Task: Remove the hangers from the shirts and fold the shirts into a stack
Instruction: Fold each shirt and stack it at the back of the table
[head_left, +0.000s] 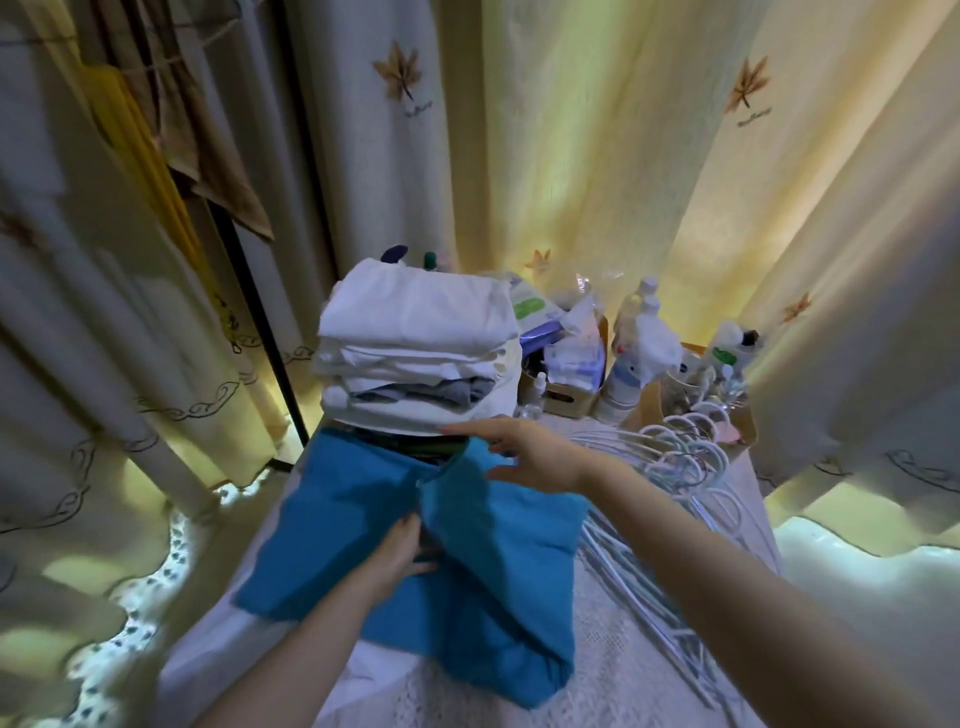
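So the blue shirt (358, 519) lies half folded on the table (613, 654), just below the stack of folded shirts (421, 338) at 12 o'clock. Right hand (524, 452) is stretched flat, touching its top edge. Left hand (395, 556) presses the middle fold; can't tell if it's pinching. Hangers (675, 467) sit at 3 o'clock.

Left hand (401, 558): bare, slender fingers.
Right hand (535, 457): bare, slender fingers, edges blurred.
Left forearm (291, 660): bare, unsleeved to the frame edge at 7 o'clock.
Right forearm (753, 571): bare, unsleeved to the edge at 4 o'clock.
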